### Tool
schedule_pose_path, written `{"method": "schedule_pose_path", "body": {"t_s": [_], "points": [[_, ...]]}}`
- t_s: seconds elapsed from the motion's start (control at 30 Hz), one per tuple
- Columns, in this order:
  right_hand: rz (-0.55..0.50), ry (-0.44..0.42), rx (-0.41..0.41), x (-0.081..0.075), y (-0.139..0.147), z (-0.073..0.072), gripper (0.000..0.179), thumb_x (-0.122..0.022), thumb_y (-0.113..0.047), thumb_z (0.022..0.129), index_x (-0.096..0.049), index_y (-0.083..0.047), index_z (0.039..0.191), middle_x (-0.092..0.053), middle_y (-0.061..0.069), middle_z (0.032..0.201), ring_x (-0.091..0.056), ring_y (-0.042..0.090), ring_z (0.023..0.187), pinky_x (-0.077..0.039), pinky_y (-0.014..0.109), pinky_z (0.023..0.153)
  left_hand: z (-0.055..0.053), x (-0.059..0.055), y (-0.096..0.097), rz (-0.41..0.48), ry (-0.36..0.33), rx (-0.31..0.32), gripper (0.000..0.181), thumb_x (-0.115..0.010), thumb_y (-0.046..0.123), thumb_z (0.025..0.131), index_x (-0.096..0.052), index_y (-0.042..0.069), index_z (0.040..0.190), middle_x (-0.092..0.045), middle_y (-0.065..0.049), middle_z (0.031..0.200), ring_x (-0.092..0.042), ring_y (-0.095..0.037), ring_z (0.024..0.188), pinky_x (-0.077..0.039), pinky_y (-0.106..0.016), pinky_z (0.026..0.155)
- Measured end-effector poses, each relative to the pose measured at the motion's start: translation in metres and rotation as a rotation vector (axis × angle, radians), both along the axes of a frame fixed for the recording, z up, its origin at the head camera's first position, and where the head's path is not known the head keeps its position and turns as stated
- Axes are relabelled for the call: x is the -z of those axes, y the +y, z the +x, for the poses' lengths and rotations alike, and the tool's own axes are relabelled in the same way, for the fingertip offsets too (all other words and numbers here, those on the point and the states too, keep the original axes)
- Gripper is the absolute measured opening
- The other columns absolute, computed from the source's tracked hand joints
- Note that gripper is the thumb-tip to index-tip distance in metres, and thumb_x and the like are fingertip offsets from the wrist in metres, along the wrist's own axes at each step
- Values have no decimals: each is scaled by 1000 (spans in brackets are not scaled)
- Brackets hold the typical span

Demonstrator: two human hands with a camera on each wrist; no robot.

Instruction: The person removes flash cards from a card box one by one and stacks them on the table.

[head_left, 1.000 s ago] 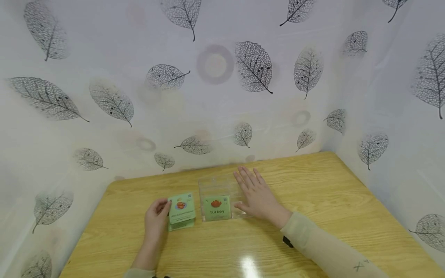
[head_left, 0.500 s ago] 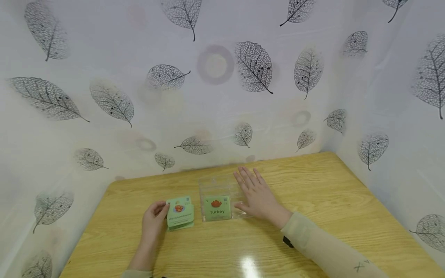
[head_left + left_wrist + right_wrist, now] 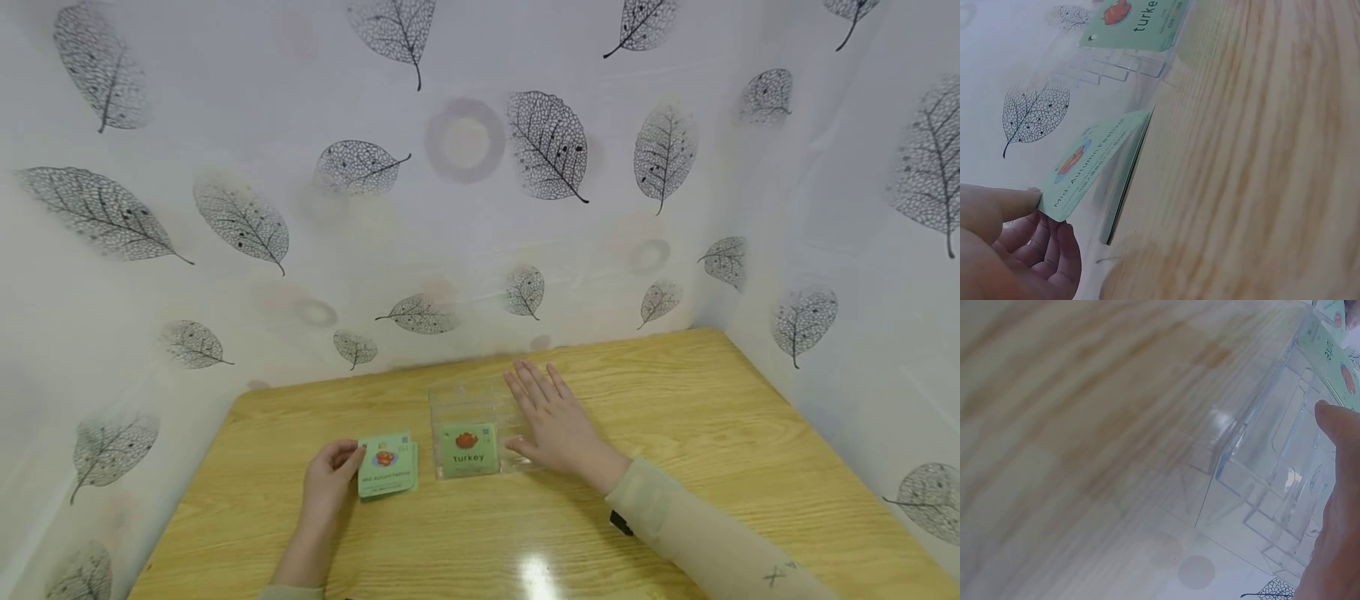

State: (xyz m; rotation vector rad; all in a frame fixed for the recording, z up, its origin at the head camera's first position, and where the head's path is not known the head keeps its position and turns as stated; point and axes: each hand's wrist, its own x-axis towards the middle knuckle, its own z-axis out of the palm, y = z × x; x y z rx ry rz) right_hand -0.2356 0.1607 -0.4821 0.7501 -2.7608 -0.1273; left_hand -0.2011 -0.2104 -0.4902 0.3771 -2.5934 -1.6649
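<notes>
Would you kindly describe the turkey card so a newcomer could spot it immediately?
On the wooden table, find the clear plastic case by the right hand. Its left part holds the turkey card, reading "turkey"; the green card in the left hand reads "Mid-Autumn Festival".

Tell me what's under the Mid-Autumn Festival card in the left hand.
Under the Mid-Autumn Festival card, held tilted by the left hand, a thin green card stack lies on the table. Its top face is covered, the card count unclear.

I am facing a white backdrop (image 3: 465, 242) bearing dark skeleton leaves (image 3: 551, 146) and pale rings (image 3: 437, 140); it is bordering a wood-grain tabletop (image 3: 720, 442), which is reflecting a bright glare (image 3: 537, 575).
</notes>
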Motion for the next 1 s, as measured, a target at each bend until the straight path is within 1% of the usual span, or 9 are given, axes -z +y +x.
{"method": "schedule_pose_path", "body": {"t_s": [0.23, 0.27, 0.47, 0.5, 0.73, 1.0], "points": [[3, 4, -3, -1, 0, 2, 104, -53, -73, 99, -17, -5, 169, -10, 18, 177, -22, 38, 164, -12, 56, 135, 1, 1, 1, -38, -9, 16, 31, -63, 13, 106, -64, -10, 128, -74, -22, 120, -58, -1, 94, -46, -10, 78], [6, 3, -1, 0, 0, 2, 105, -52, -73, 99, -16, -5, 169, -10, 18, 177, -21, 38, 164, -11, 56, 135, 1, 1, 1, -40, -10, 17, 31, -63, 12, 106, -64, -10, 128, -74, -23, 120, -60, -4, 97, -46, -10, 78], [18, -7, 0, -1, 0, 1, 104, -51, -73, 100, -15, -4, 169, -8, 18, 178, -18, 37, 165, -10, 56, 135, -2, 4, -3, -65, -11, 16, 31, -64, 14, 106, -65, -9, 127, -73, -21, 118, -60, -8, 96, -47, -12, 77], [15, -10, -1, -2, 0, 1, 104, -51, -72, 100, -15, -4, 169, -8, 18, 178, -18, 37, 165, -10, 56, 135, -2, 5, -3, -69, -8, 16, 30, -65, 13, 106, -65, -9, 126, -73, -20, 116, -58, -6, 94, -47, -13, 77], [10, -26, 6, -2, 0, 0, 105, -51, -73, 100, -13, -4, 170, -9, 19, 178, -14, 36, 166, -9, 56, 135, -2, 5, -4, -86, -2, 14, 28, -67, 12, 104, -67, -9, 123, -72, -18, 112, -57, -8, 92, -47, -15, 74], [-10, -3, -6, -1, 0, 0, 105, -54, -72, 99, -17, -4, 169, -15, 20, 177, -21, 38, 164, -12, 57, 135, -3, 3, -5, -109, -11, 14, 27, -69, 12, 103, -67, -8, 121, -73, -20, 111, -57, -8, 90, -48, -15, 72]]}}
